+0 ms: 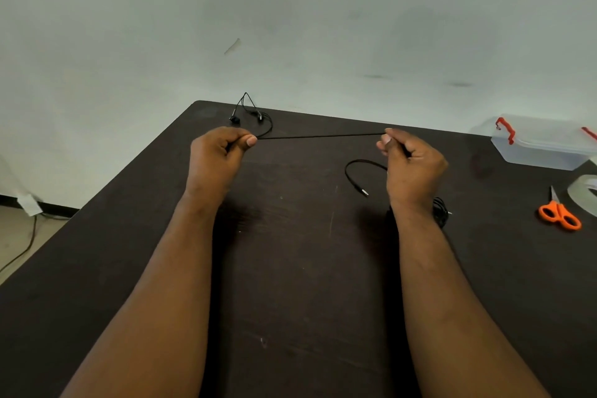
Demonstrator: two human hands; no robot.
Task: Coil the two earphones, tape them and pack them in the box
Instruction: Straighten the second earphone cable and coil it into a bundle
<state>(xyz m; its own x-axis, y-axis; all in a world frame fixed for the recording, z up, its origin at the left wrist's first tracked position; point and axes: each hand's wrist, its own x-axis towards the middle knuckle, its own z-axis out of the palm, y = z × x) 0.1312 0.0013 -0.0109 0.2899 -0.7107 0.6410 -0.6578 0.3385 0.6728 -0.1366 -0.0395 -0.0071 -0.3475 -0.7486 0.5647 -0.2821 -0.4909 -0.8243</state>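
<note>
While taut, earphone cable (319,136) pinched, both fingers (250,140)

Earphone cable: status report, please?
Left hand and right hand pinch earphone cable taut between them. Second earphone bundled beside right wrist. Nothing obstructing.

earphone cable (319,136): black. second earphone bundle (441,210): black. table (290,268): dark brown, faint pale scratches. box (542,145): clear, with red latches (505,129). scissors (560,212): orange handles, silver blades. tape roll (583,194): translucent. wall (290,26): pale grey-green, scuffed with dark marks.
</note>
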